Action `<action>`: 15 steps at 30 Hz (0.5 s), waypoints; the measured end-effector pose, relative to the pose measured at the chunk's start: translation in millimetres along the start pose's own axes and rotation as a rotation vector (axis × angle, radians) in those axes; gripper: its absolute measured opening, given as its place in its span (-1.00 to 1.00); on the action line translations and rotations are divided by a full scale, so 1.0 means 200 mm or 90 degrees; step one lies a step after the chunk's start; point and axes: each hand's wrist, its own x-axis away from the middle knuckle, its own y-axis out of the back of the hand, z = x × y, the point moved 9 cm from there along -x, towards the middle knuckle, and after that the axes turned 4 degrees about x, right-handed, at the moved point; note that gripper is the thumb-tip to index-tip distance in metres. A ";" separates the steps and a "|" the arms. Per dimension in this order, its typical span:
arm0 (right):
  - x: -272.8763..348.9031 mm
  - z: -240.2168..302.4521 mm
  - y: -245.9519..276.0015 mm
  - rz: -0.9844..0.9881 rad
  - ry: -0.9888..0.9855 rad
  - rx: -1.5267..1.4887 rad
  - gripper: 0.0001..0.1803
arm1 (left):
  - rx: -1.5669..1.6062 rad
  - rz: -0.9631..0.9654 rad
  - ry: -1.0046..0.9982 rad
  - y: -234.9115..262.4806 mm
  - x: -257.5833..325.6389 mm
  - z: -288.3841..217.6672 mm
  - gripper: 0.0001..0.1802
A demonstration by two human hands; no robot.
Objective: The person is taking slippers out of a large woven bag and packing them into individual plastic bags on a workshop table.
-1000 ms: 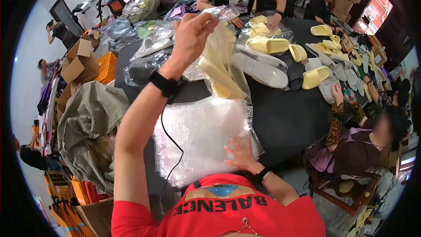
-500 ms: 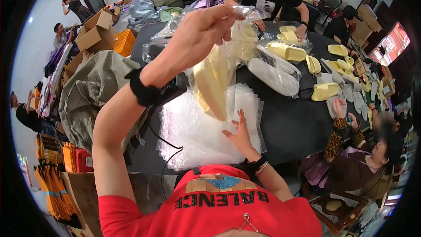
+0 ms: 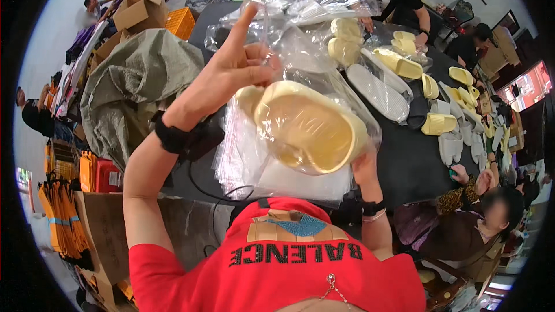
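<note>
A pair of pale yellow slippers [image 3: 309,130] in a clear plastic bag [image 3: 373,130] is held up between my two hands, lying nearly level. My left hand [image 3: 240,69] pinches the bag at its left end, the index finger stretched upward and the other fingers curled. At the opposite end, my right hand [image 3: 365,167] holds the bagged slippers from the side, most of its fingers hidden behind them. Beneath them is a stack of clear flat bags [image 3: 289,180] on the dark table [image 3: 399,167].
Bagged grey slippers [image 3: 378,92] and loose yellow slippers [image 3: 438,123] lie to the right. A grey-green woven sack [image 3: 130,89] stands at left, near a cardboard box [image 3: 141,7] and an orange crate [image 3: 180,22]. Co-workers sit at right and stand across the table.
The bagged slippers have swung from hanging upright to nearly level. My left hand has come lower and left; my right hand has moved from open above the stack to the bag's right end.
</note>
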 end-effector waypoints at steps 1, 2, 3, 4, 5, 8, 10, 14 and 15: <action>-0.04 -0.01 0.01 0.066 0.022 0.110 -0.56 | 0.057 -0.047 0.049 0.08 0.02 0.13 -0.10; -0.06 -0.03 -0.02 0.134 0.044 0.218 -0.57 | 0.115 -0.095 0.098 0.19 0.04 0.27 -0.10; -0.08 -0.08 0.00 0.093 0.004 0.182 -0.57 | 0.172 -0.144 0.145 0.28 0.09 0.43 -0.10; -0.09 -0.13 0.02 0.050 -0.035 0.145 -0.57 | 0.201 -0.235 0.150 0.38 0.14 0.57 -0.12; -0.09 -0.19 0.05 0.004 -0.072 0.107 -0.57 | 0.228 -0.325 0.155 0.46 0.20 0.71 -0.15; -0.05 -0.41 0.17 -0.084 -0.215 0.167 -0.34 | 0.209 -0.365 0.313 0.43 0.41 1.08 -0.16; 0.02 -0.52 0.28 -0.138 -0.277 0.210 -0.22 | 0.116 -0.340 0.391 0.38 0.58 1.29 -0.11; 0.09 -0.63 0.35 -0.105 -0.235 0.222 -0.24 | -0.150 -0.160 0.333 0.25 0.67 1.39 -0.14; 0.11 -0.65 0.34 -0.094 -0.246 0.209 -0.25 | -0.277 -0.079 0.314 0.21 0.66 1.39 -0.21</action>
